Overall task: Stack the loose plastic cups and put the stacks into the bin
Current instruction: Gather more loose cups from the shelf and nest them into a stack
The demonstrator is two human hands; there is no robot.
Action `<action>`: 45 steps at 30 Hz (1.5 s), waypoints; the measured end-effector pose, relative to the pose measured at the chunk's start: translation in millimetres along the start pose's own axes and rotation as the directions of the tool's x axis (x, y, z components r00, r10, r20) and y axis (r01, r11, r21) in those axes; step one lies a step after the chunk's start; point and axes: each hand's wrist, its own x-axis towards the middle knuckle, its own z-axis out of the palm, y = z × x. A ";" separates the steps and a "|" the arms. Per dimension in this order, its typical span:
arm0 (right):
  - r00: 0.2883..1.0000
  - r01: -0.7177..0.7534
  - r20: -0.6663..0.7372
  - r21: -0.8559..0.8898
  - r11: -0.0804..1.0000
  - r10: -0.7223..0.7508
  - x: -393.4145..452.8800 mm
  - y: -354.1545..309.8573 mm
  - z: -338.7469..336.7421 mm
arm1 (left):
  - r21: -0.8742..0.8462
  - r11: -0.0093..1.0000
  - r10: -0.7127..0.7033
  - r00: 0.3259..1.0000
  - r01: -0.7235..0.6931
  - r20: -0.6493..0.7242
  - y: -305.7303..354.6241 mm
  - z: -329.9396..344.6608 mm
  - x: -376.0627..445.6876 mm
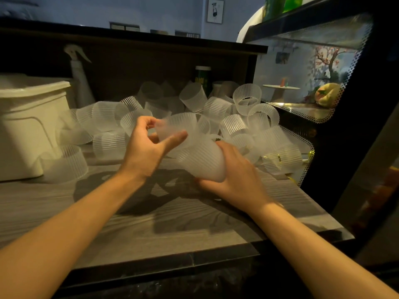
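Two hands (149,145) on stacked cups (194,152)

Dim, warm light from the upper right leaves the dark shelf recess (133,67) nearly black, throws long forearm shadows across the grey wood-grain counter (64,203), motion-blurs the translucent ribbed plastic cups (194,134), while wide-angle distortion bends the frame edges.

right hand (235,173) gripping base of tilted cup stack (200,158) above grey counter (151,223). left hand (146,145) pinching single cup (166,129) at stack mouth. loose ribbed cups (248,98) heaped behind; cream bin (28,126) at left, spray bottle (79,78) beyond.
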 end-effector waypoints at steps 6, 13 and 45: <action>0.999 -0.023 -0.019 0.092 0.996 0.025 -1.0 0.7 -0.9 | 0.146 0.979 0.122 0.982 -0.143 0.145 -9.4 12.2 -10.6; 0.999 -0.050 0.005 0.191 0.980 0.050 -1.3 1.9 -1.4 | 0.243 0.922 0.284 0.952 -0.303 0.112 -13.2 6.8 -6.5; 0.992 -0.121 -0.010 0.200 0.972 0.125 -1.0 2.5 -0.2 | 0.678 0.685 0.313 0.948 -0.267 0.057 -11.5 -45.1 47.5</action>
